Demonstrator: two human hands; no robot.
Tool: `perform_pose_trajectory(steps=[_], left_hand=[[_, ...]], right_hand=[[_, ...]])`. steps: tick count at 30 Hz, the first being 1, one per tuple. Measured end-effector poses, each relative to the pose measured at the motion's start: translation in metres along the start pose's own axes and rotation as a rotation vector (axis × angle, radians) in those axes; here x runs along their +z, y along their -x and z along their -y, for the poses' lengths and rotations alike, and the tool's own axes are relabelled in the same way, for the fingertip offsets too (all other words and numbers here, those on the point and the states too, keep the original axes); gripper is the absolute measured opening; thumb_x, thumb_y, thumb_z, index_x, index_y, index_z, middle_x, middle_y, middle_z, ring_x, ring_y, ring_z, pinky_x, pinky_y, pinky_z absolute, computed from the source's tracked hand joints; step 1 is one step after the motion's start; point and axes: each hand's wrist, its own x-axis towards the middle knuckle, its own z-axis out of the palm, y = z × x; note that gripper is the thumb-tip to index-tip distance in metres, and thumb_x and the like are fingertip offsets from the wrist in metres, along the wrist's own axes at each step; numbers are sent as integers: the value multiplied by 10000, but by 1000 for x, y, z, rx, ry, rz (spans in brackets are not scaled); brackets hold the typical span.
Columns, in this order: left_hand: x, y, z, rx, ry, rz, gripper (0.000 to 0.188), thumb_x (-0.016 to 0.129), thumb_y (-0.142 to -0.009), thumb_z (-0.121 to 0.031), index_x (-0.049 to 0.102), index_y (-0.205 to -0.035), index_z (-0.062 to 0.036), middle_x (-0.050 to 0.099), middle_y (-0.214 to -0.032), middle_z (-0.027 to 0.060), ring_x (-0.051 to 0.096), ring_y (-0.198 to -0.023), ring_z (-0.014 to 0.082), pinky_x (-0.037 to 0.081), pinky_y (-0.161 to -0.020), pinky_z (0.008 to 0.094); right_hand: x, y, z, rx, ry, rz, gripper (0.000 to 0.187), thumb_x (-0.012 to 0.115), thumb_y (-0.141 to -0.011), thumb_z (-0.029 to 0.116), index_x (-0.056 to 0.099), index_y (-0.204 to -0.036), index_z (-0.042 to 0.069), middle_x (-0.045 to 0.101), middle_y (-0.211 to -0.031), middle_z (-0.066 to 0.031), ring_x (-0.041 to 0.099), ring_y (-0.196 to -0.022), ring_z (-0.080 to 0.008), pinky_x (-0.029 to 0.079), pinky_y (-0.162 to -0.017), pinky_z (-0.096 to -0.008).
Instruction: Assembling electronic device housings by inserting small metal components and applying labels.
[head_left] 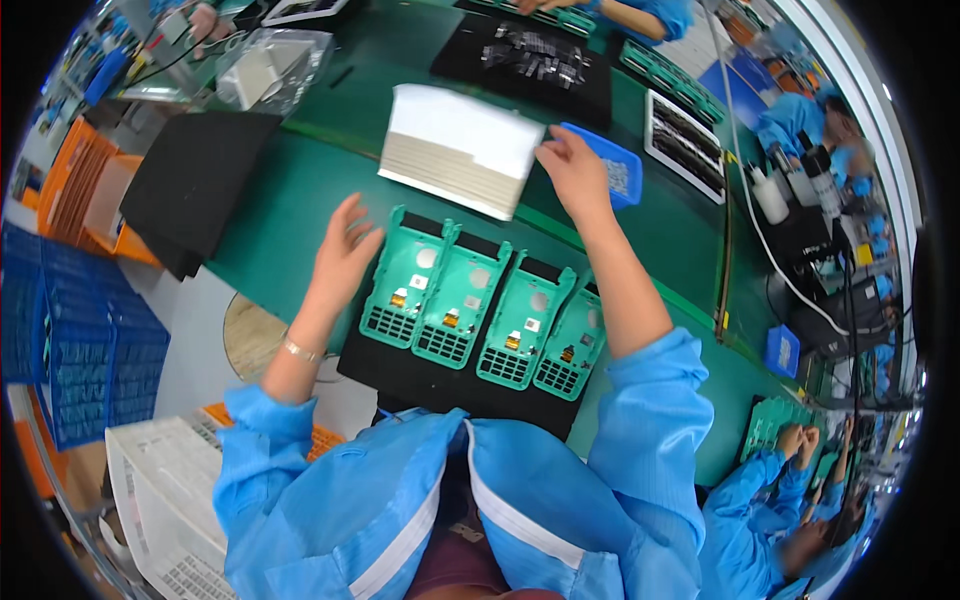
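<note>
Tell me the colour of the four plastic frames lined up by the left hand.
Teal green plastic frames, resting on a black mat; the head view shows them clearly.

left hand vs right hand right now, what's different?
The left hand hovers open, fingers spread, beside the leftmost green plastic frame; the right hand reaches farther out and rests on the white paper stack. The left wrist carries a thin bracelet; the right wrist is bare. Both are ungloved, with blue sleeves pushed up the forearms.
</note>
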Motion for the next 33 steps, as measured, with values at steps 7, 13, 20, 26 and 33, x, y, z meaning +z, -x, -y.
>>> perform_pose_trajectory(steps=[7,13,20,26,33], left_hand=[[2,33,18,-136,-162,87,501,585,-898,-100,412,-1364,-33,540,-1248,171,571,-1054,210,480,-870,318],[-9,21,0,-133,-145,326,531,584,-885,-55,400,-1382,-56,497,-1307,126,545,-1043,188,488,-811,291],[9,-2,-29,91,-22,216,437,540,-920,-43,432,-1341,-5,479,-1344,119,489,-1202,215,383,-1014,338],[49,-65,-68,-109,492,367,397,542,-935,-108,465,-1309,0,552,-1253,105,555,-1106,162,444,-946,273],[110,-135,-88,-132,789,468,401,464,-974,-154,420,-1337,12,456,-1352,144,460,-1250,213,388,-1051,319]], right_hand=[[-31,-59,-48,236,927,306,332,634,-734,331,702,-978,116,685,-1005,-120,657,-952,-278,532,-798,-392],[16,-80,-22,168,843,341,223,597,-765,181,718,-937,107,686,-1016,-121,653,-978,-277,532,-814,-393],[23,-78,-43,49,651,153,174,617,-693,119,715,-818,51,684,-881,-172,663,-873,-319,533,-796,-409],[27,-79,-57,146,506,-22,167,631,-672,110,706,-793,22,675,-858,-198,658,-871,-336,530,-804,-405],[18,-88,-57,94,474,-187,113,634,-682,140,725,-724,87,682,-749,-136,669,-770,-296,538,-750,-376]])
